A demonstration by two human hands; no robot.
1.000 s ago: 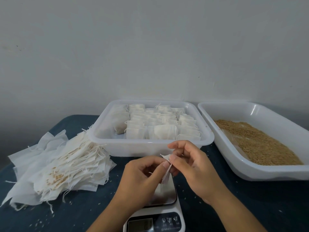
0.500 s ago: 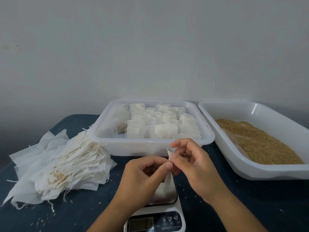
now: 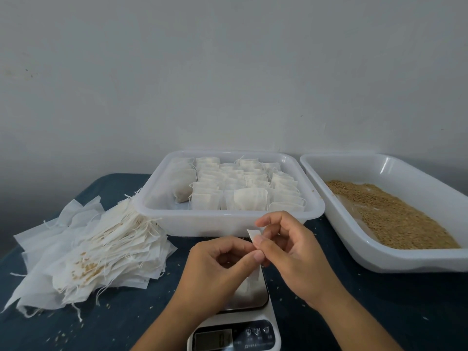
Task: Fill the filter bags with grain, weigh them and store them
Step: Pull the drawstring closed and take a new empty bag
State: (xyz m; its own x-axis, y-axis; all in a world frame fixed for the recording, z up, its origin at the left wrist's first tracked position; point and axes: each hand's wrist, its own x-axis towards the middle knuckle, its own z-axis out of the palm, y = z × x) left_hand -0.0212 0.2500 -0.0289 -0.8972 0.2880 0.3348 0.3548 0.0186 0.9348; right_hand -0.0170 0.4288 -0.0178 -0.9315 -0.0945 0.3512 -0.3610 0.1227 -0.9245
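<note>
A white filter bag (image 3: 254, 235) hangs between both hands above the kitchen scale (image 3: 249, 295). My left hand (image 3: 215, 269) pinches its top edge with thumb and forefinger. My right hand (image 3: 291, 254) pinches the same edge from the right, and a small corner sticks up between the fingers. Most of the bag is hidden behind my left hand. Brown grain (image 3: 395, 216) lies in the white tray (image 3: 379, 259) at the right. The middle white tray (image 3: 228, 221) holds several filled bags (image 3: 243, 188) in rows.
A loose heap of empty filter bags (image 3: 96, 249) with strings lies on the dark blue table (image 3: 379, 312) at the left, some grains scattered on it. The scale's display (image 3: 214, 339) sits at the bottom edge. A grey wall stands behind the trays.
Both hands have stayed over the scale while the fingers work the bag's top edge. The bag's corner has risen slightly between my right fingers.
</note>
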